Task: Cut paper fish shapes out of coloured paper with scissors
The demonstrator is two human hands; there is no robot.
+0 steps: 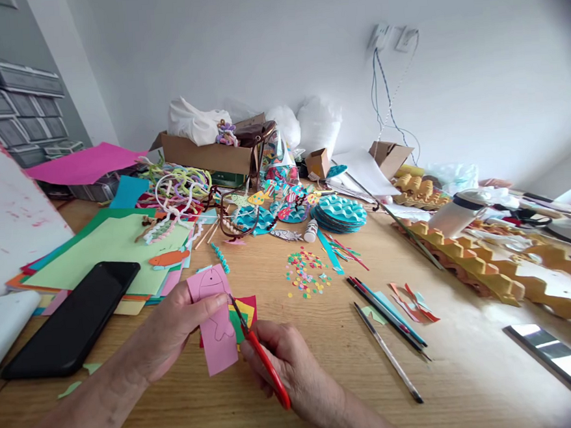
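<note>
My left hand (183, 319) pinches a strip of pink paper (215, 352) between thumb and fingers. A fish outline is drawn on the strip, with its head towards the top. In my right hand (293, 363) are red-handled scissors (267, 365), their blades pointing up and left at the strip's right edge. Whether the blades are parted is too small to tell. Behind the strip, small coloured paper pieces (249, 306) in red, yellow and green lie on the table, partly hidden. An orange paper fish (169, 258) rests on the stacked sheets beyond my left hand.
A black phone (72, 320) lies on the left beside green paper sheets (106, 246). Confetti dots (308, 271), pencils (388, 314) and a paintbrush (387, 350) are on the wooden table. Yellow egg cartons (465, 260) stretch along the right; a cardboard box (203, 153) stands behind.
</note>
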